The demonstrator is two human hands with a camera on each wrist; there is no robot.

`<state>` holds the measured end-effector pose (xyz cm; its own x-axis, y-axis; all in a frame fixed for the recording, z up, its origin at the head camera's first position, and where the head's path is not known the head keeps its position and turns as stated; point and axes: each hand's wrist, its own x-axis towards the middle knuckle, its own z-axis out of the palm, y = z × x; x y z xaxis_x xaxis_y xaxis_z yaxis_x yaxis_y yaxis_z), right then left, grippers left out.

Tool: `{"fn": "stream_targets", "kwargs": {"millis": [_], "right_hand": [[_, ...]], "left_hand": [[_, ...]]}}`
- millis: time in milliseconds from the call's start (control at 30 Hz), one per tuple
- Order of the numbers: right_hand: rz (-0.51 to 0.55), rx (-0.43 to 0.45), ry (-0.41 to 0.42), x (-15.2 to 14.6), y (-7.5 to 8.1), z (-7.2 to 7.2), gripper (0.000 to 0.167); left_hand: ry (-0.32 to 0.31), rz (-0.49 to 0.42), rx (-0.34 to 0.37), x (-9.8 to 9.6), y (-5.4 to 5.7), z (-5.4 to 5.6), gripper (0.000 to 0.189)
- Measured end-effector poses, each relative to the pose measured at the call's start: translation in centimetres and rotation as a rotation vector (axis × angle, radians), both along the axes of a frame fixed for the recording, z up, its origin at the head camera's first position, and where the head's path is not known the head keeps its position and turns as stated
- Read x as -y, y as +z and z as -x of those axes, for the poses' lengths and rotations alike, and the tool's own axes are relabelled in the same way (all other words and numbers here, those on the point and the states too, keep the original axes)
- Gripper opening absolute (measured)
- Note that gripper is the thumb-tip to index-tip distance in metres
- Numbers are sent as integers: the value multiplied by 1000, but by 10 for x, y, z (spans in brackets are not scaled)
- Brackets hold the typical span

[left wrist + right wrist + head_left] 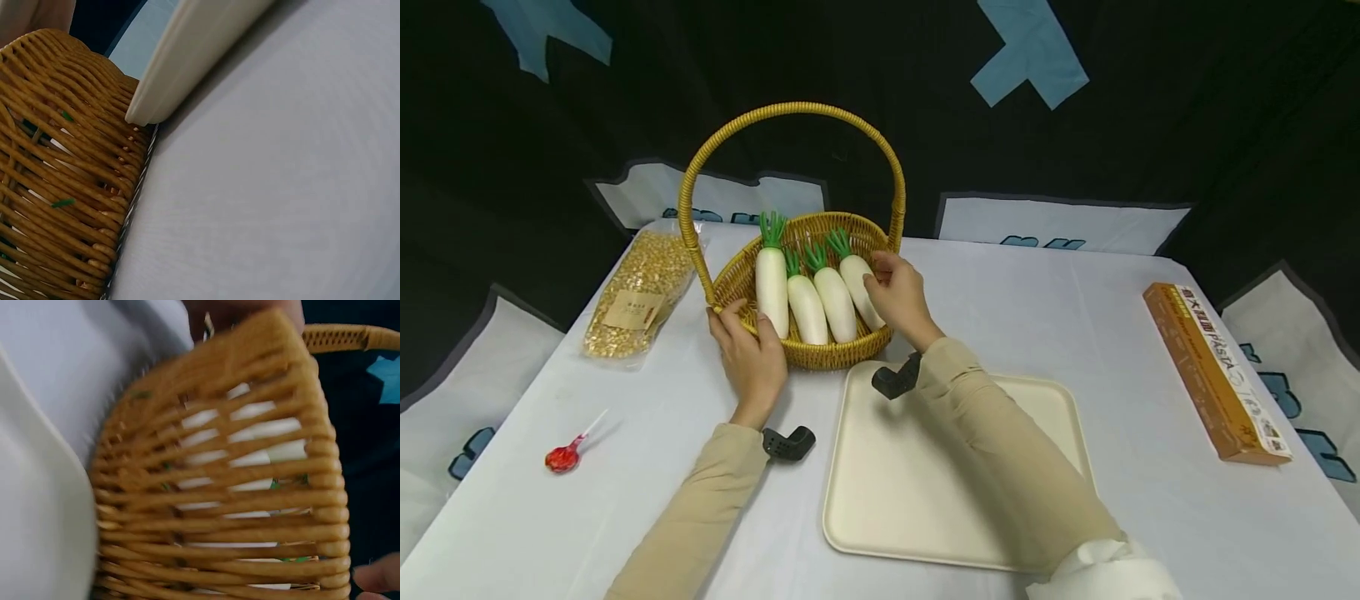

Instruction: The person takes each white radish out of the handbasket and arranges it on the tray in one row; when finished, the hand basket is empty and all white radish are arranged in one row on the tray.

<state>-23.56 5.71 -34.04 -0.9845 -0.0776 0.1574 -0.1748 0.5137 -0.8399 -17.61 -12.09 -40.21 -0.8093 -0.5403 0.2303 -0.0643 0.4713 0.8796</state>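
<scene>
A yellow wicker basket with a tall arched handle stands at the back of the table. Several white radishes with green tops lie side by side in it. My left hand grips the basket's left front rim, thumb on the inner side and fingers outside. At the right rim, my right hand is beside the rightmost radish, its fingers loosely bent. In the right wrist view, its fingertips show just past the rim, and white radishes appear through the weave.
A cream tray lies in front of the basket, under my right forearm. Left of the basket is a bag of yellow kernels, with a red lollipop nearer me. An orange pasta box lies at the right edge. Dark curtains hang behind.
</scene>
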Motion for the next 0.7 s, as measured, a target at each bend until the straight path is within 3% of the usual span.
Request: {"fn": "stream_targets", "kwargs": {"millis": [133,267,700], "right_hand": [[-140,96,23,9,4,8,48],[-210,197,46,17,9,12,54],[-242,343,33,21,13,14,68]], "left_hand": [[8,6,0,3,0,-2,39],[17,17,-10,5,-1,-1,39],[19,53,-19,1,-2,-2,36]]}}
